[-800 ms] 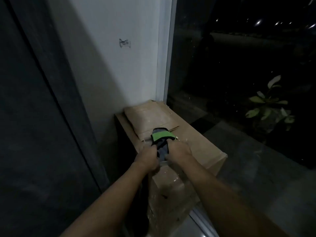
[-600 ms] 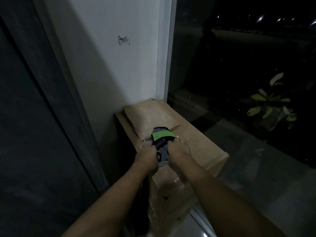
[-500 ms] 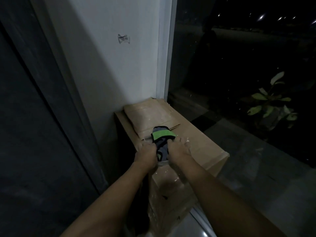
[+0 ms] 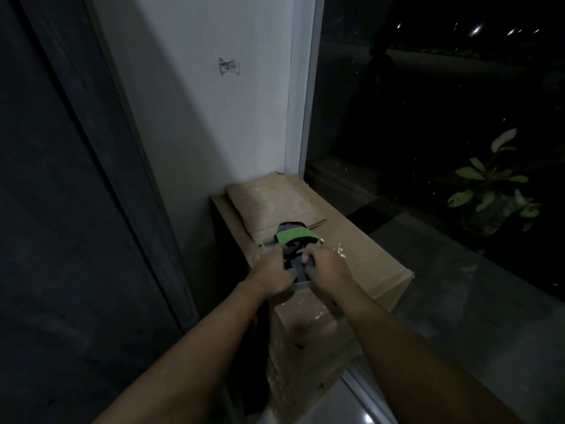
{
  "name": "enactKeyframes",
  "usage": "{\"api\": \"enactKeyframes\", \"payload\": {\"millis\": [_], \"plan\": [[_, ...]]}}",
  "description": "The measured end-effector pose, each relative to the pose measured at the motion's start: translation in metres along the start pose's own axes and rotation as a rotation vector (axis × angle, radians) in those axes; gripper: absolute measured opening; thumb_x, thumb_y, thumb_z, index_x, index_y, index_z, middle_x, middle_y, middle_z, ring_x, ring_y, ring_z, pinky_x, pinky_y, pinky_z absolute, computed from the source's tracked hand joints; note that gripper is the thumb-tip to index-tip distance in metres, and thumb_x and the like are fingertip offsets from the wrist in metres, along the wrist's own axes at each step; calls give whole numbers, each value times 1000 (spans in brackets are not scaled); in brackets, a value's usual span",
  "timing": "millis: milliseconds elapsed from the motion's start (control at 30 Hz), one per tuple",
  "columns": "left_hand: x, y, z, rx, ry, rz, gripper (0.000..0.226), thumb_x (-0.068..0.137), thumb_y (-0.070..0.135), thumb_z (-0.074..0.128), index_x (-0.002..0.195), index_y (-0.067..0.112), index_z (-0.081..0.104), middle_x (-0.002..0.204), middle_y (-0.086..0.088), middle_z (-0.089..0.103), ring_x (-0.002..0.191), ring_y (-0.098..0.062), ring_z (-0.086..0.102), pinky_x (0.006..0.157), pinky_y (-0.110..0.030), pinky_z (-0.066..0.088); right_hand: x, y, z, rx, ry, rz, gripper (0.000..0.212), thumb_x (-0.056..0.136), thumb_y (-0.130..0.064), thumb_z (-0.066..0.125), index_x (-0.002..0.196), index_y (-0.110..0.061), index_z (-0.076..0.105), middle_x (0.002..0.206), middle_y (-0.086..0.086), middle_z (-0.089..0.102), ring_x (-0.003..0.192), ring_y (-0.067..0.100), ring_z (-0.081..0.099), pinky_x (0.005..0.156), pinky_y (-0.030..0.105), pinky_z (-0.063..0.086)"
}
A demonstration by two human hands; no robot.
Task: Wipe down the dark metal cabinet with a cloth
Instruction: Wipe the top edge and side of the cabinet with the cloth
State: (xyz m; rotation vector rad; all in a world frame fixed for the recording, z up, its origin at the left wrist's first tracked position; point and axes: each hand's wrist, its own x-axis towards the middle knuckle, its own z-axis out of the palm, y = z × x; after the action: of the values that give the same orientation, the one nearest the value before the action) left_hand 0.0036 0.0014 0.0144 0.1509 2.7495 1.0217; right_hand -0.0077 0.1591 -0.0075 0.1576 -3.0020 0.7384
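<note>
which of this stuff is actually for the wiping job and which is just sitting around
For the job: cloth, gripped by the left hand and right hand; dark metal cabinet, far left.
Just lying about: cardboard box under the cloth; flattened cardboard on the box; plant beyond the glass.
</note>
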Motion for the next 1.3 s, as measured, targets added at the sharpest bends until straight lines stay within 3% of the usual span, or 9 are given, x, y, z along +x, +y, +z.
{"api": "enactKeyframes", "payload": {"millis": [200,267,367,467,567,700,800,967,1300], "plan": [[-1,2,-12,49,32,91,80,83,28,72,150,11,31,141,-15,49,133,-32,42,101,-21,28,-11,-3,-21,472,108,-50,32,78,2,66,83,-28,58,90,10,66,85,26,63,71,34,50],[-2,6,-15,39,31,167,82,82,26,76,150,13,32,144,-12,47,134,-27,40,87,-12,24,-14,-8,-30,536,122,-91,36,80,3,66,83,-32,58,93,6,66,88,22,63,75,33,50],[-6,14,-20,13,61,283,85,78,37,81,149,18,36,140,-3,52,131,-21,44,99,-19,29,-21,-19,-43,587,156,-148,29,82,2,67,90,-25,59,99,5,64,96,21,61,83,35,50],[-17,19,-26,-145,98,309,80,79,32,82,143,15,38,122,6,50,116,-12,49,85,-14,36,-30,-33,-58,659,185,-197,25,86,-1,70,98,-19,58,102,3,62,98,14,60,85,28,49],[-35,26,-36,-222,175,340,81,80,33,80,141,11,31,122,2,50,113,-14,54,79,-11,41,-42,-50,-75,742,209,-258,34,86,-1,71,98,-29,56,101,-5,61,95,4,61,83,23,52],[-69,35,-57,-271,266,435,89,85,28,76,150,17,17,130,5,44,119,-9,47,85,3,34,-59,-74,-94,797,216,-342,34,84,-1,74,101,-27,59,105,-4,65,104,12,65,89,31,55],[-96,42,-70,-196,368,527,73,85,38,65,148,29,30,129,0,56,118,-15,56,95,-15,44,-73,-94,-106,811,232,-422,36,82,-2,77,101,-28,61,104,-6,66,103,10,65,85,25,54],[-152,49,-85,-240,517,519,65,88,37,63,144,33,31,126,-2,58,114,-11,59,94,-24,51,-108,-127,-128,901,214,-544,31,79,-15,69,107,-29,61,108,-7,65,106,10,63,93,31,52],[-287,37,-121,-229,898,391,62,93,23,66,144,27,31,125,8,57,110,3,59,90,-14,48,-185,-198,-140,427,203,-707,46,81,-54,53,126,-40,54,118,-9,55,106,8,59,97,41,50]]}}
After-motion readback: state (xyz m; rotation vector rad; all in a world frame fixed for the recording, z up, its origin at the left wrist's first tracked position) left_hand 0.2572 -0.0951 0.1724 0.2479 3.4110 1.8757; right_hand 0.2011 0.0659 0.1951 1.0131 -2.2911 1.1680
